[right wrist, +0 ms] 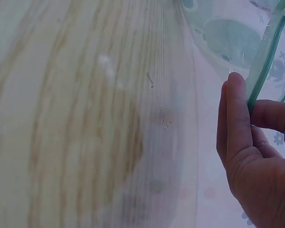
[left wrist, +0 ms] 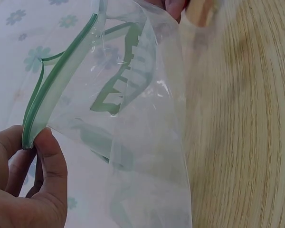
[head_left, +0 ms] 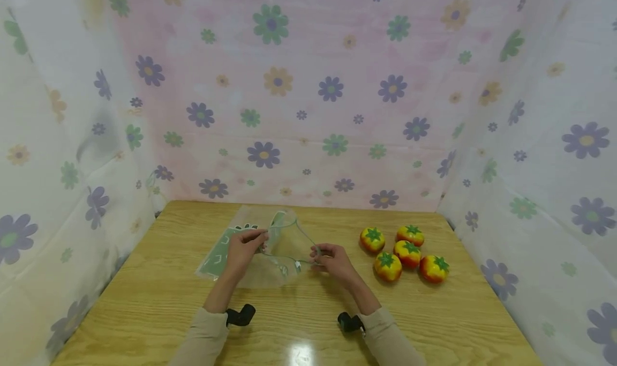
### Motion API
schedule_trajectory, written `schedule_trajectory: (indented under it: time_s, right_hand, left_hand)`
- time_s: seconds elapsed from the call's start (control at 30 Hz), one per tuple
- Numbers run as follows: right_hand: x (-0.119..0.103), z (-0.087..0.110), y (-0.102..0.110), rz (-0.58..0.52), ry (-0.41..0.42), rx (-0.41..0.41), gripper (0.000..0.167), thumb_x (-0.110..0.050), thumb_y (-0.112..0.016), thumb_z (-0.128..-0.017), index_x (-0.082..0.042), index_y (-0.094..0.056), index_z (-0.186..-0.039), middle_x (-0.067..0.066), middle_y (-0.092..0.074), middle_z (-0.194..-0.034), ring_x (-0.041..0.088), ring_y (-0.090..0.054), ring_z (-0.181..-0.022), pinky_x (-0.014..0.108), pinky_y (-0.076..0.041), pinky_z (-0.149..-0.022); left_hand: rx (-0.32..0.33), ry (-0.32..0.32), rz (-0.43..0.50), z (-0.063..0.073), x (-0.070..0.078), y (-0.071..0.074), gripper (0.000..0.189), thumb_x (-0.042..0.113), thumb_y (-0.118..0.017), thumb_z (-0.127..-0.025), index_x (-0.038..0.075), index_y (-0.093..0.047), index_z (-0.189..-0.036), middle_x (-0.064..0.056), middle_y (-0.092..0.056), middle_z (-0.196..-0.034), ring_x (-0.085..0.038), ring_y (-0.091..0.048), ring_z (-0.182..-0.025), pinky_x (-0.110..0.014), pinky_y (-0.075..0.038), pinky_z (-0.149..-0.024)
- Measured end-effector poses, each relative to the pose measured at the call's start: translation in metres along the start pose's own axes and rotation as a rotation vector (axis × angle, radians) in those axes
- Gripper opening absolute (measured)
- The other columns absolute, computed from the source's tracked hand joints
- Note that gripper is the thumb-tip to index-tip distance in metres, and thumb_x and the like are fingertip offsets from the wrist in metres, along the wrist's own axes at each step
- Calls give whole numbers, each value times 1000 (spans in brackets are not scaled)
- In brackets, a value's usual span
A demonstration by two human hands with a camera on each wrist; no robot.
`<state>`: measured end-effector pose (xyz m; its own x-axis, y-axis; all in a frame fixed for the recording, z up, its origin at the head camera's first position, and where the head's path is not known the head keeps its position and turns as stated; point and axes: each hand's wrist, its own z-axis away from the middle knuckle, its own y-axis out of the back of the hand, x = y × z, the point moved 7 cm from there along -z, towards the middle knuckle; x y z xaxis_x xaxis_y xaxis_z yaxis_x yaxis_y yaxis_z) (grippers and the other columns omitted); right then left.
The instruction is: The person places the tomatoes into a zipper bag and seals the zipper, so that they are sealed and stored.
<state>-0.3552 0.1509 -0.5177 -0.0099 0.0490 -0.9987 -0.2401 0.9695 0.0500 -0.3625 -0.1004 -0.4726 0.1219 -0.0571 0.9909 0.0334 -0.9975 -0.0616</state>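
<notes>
Hands pinching opposite sides, clear green-rimmed bag between them

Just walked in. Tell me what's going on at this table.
A person is holding a clear bag by its green rim, the left hand pinching one end of the mouth and the right hand the other. The mouth stands open between them. Five red-and-yellow fruits with green tops sit grouped on the wooden table, to the right of the bag and outside it.
</notes>
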Motion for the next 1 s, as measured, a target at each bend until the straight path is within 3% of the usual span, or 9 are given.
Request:
schedule_trajectory:
  time_s: [0.33, 0.67, 0.8, 1.0]
  right_hand:
    - [2, 2, 1, 9, -1, 8, 32, 9, -54, -100, 21, -53, -130, 36, -60, -122, 18, -70, -95, 43, -60, -89]
    - [1, 3, 3, 9, -8, 11, 33, 10, -52, -100, 20, -53, -131, 36, -58, -123, 32, -67, -107, 46, -59, -91]
    - [1, 4, 7, 27, -15, 49, 33, 10, -54, -99, 20, -53, -130, 34, -61, -118, 26, -69, -99, 46, -60, -89]
    - [2, 6, 13, 47, -64, 128, 28, 7, -57, -98, 16, -59, -125, 27, -67, -110, 16, -70, -87, 45, -61, -86]
  left_hand:
    - [-11, 4, 15, 0, -3, -1, 26, 8, -71, -96, -9, -72, -115, -5, -71, -87, -9, -64, -68, -21, -58, -66]
    - [27, -4, -9, -1, -1, 4, 23, 7, -69, -97, -9, -72, -114, 1, -70, -86, -7, -63, -69, -19, -58, -65]
    - [52, 8, 16, -1, 1, 9, 25, 4, -68, -97, -12, -70, -116, 2, -71, -84, -8, -64, -70, -19, -58, -65]
    - [95, 43, 71, 0, 0, 17, 32, 4, -68, -97, -17, -65, -121, -7, -74, -90, -11, -69, -73, -19, -59, -69]
